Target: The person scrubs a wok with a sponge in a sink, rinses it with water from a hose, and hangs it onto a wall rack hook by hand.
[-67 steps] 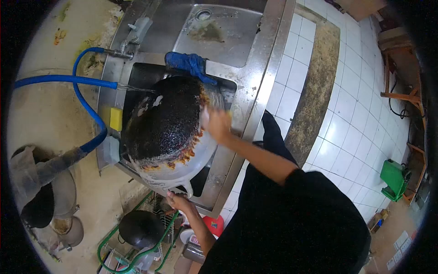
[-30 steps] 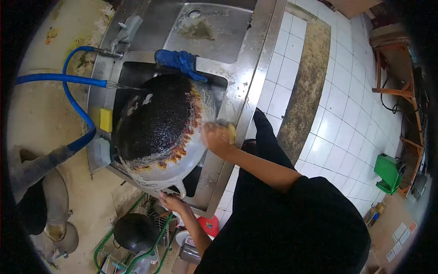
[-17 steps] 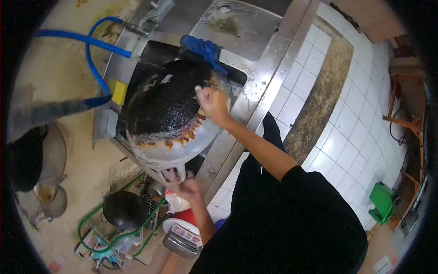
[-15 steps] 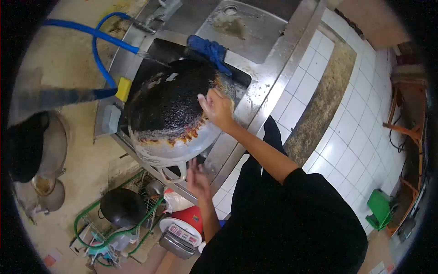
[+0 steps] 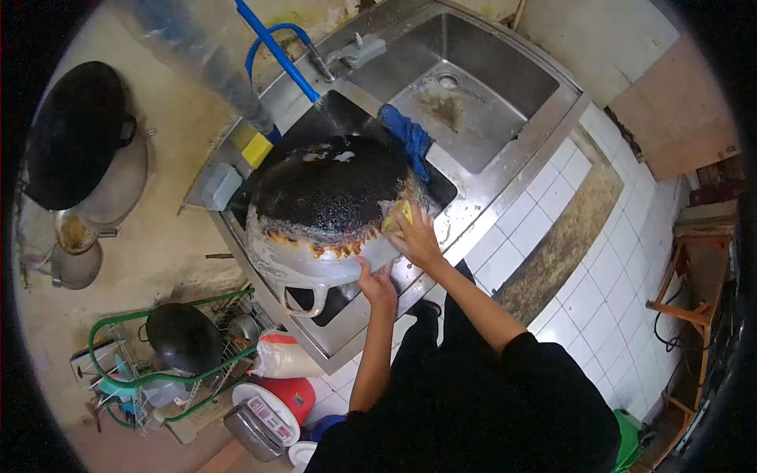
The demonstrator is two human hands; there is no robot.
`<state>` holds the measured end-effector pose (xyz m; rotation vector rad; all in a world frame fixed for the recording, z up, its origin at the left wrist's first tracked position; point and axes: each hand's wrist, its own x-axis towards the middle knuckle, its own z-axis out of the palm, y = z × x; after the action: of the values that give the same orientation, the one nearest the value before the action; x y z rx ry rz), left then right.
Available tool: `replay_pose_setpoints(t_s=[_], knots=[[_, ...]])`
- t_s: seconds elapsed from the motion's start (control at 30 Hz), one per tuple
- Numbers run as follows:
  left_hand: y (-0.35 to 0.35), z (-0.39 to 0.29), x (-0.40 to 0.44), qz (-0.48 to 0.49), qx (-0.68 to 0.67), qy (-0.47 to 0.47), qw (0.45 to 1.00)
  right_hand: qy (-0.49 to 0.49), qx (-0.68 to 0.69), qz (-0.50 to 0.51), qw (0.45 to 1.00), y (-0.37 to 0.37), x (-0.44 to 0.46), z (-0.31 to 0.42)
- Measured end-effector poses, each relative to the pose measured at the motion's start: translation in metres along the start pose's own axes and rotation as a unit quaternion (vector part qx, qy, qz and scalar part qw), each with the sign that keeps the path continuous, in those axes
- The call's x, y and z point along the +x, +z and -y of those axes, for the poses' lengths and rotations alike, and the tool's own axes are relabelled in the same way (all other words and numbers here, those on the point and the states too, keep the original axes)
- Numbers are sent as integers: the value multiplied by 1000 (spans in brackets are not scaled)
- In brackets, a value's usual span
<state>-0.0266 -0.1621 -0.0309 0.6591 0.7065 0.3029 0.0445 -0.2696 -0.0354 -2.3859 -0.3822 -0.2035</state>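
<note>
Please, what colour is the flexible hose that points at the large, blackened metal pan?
The flexible hose is bright blue; it shows best in the head view.

The right hand [image 5: 418, 240] gripped with bent fingers, its bare forearm slanting over the near edge of the counter [image 5: 490, 211] from a short black sleeve. Close by, the left hand [image 5: 378, 285] lay open, thumb parted from the fingers, its forearm standing steeper in view.
</note>
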Motion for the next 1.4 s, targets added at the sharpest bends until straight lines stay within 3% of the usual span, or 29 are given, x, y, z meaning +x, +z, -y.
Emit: replay_pose_setpoints(t_s=[0.03,0.13,0.27,0.3,0.47,0.57,0.8,0.93,1.0,1.07,1.17,1.2,1.27,1.4], knots=[[-2,-3,2,-26,-15,-4,1000,-19,10,-40,999,0,-1,2],[-6,-13,3,-19,-11,13,1000,-19,4,9,1000,-7,-4,5],[-2,-36,-3,-62,53,2,997,-35,40,-3,999,-12,-1,14],[-3,-40,1,-57,-2,4,998,-48,49,-13,998,-14,-1,16],[-3,-81,4,-52,33,69,996,-114,66,-69,989,-15,5,39],[-5,-112,11,30,-28,69,997,-172,66,-63,981,-20,11,59],[-13,-162,54,1,-22,81,996,-248,64,-34,966,-42,32,90],[-13,-166,59,16,-11,110,994,-263,74,57,960,-58,50,73],[-12,-163,59,-24,-13,149,988,-289,83,80,950,-67,56,56],[-21,-155,69,-23,-79,122,989,-259,38,95,960,-71,54,33],[-29,-145,83,-51,-113,127,984,-308,30,155,938,-50,43,-5],[-29,-142,90,-55,-146,131,979,-343,33,100,933,-31,34,-5],[-28,-140,102,-67,-137,166,974,-429,37,72,900,-10,36,22],[-24,-151,111,-102,-129,187,969,-364,53,48,929,38,73,127]])
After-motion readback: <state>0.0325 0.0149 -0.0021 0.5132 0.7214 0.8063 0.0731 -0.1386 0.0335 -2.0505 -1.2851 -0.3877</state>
